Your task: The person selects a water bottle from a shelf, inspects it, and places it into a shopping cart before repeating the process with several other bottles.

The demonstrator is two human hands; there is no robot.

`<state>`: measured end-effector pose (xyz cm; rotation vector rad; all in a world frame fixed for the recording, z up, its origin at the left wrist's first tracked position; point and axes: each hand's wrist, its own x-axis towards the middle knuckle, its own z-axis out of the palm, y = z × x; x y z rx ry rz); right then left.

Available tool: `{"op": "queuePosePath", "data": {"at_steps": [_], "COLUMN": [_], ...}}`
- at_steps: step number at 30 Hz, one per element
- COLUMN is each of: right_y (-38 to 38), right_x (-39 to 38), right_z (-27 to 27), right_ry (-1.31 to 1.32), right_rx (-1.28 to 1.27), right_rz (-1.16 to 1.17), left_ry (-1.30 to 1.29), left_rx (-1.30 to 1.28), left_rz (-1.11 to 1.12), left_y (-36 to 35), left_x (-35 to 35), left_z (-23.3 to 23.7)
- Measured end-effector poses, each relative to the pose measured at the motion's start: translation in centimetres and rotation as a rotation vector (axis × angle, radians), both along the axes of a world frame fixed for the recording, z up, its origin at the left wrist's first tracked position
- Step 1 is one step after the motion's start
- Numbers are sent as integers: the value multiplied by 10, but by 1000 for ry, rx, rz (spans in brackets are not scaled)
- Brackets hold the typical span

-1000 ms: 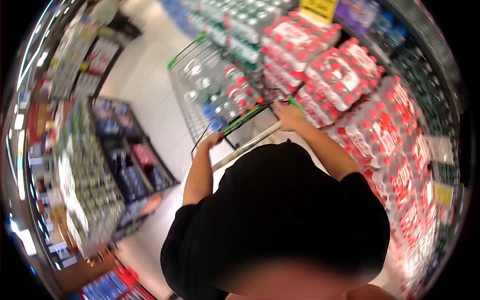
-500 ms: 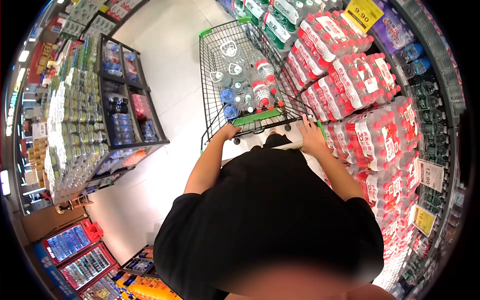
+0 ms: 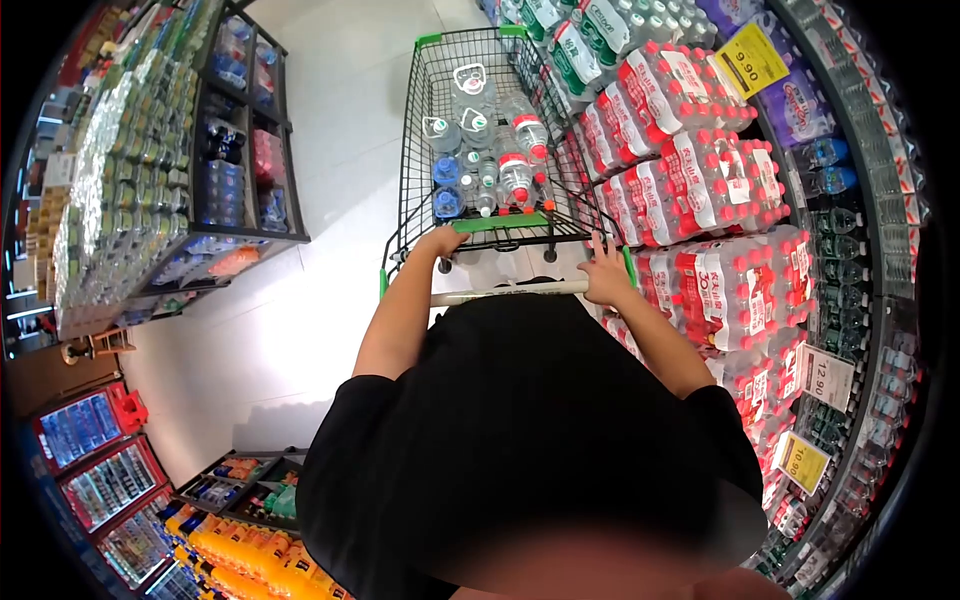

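Note:
A wire shopping cart (image 3: 402,170) with green corner pieces stands in front of me. In it are large clear water jugs (image 3: 441,135), red-labelled bottles (image 3: 515,180), blue-capped bottles (image 3: 447,203) and smaller clear bottles. My left hand (image 3: 440,240) is closed on the cart's near left edge, beside the green panel (image 3: 500,222); its fingertips are partly hidden. At the right end of the pale handle bar (image 3: 510,292), my right hand (image 3: 606,276) rests with fingers stretched forward and apart. My black shirt covers part of the bar.
Stacked red-labelled water packs (image 3: 705,190) line the cart's right side closely, with green-labelled packs (image 3: 585,45) farther ahead. A tall can display (image 3: 130,170) and black shelf rack (image 3: 245,140) stand left. Orange bottles (image 3: 250,550) sit low at left. Pale tiled floor (image 3: 345,200) runs between.
The shelves and displays have shifted in view, the left display outward and more orange bottles showing at lower left. The cart looks straighter; both hands stay at its near end.

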<state>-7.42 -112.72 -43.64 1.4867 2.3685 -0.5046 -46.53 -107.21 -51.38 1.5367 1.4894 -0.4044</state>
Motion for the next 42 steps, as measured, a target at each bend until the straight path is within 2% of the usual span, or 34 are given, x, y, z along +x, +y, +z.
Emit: {"op": "queuePosePath", "data": {"at_steps": [2, 4, 5, 8, 9, 10, 11, 12, 14, 17, 19, 20, 23, 24, 27, 32, 35, 38, 39, 42], "right_y": [-2, -9, -12, -21, -24, -29, -36, -38, -41, -57, -64, -68, -82, -86, -103, -132, -145, -152, -153, -159], "right_x": [1, 1, 2, 4, 6, 7, 11, 16, 28, 51, 63, 68, 81, 85, 96, 112, 116, 121, 123, 130], "right_z": [-1, 4, 2, 7, 5, 6, 8, 4, -13, -34, -35, -35, -25, -24, -26, -37, -26, -18, -16, -18], "right_ry": [26, 55, 75, 87, 107, 126, 156, 178, 219, 544, 598, 630, 618, 619, 614, 578, 517, 514, 496, 476], "right_rx": [-12, 8, 21, 40, 53, 64, 120, 58, -68, 110, 111, 111, 68, 67, 75, 185, 266, 346, 327, 319], "right_rz": [-16, -28, -36, -34, -27, -20, 14, 59, 153, 270, 290, 300, 232, 234, 234, 215, 134, 62, 58, 24], "left_ry": [-25, -23, -124, -164, -165, -181, -173, -168, -133, -57, 56, 153, 47, 146, 168, -23, -93, -256, -173, 44], "left_rx": [35, -35, 105, -14, -25, 14, 1, -13, -14, 14, 98, 289, 273, 334, 328, 172, 169, 278, 146, 28], "left_rz": [-17, 174, 163, 238, 246, 180, 262, 346, 355, 297, 201, 160, 235, 190, 156, -101, -54, -43, -136, -6], "left_y": [-5, -8, -13, -18, -18, -21, -27, -33, -41, -54, -66, -77, -90, -91, -75, -32, -23, -23, -12, -10], "left_x": [1, -1, -6, -8, -13, -13, -10, -4, -3, -1, 5, 8, 22, 31, 78, 183, 246, 289, 303, 338], "left_z": [8, -15, -29, -35, -54, -46, -40, -27, -25, -27, -26, -32, -28, -27, -23, -89, -141, -219, -219, -266]}}
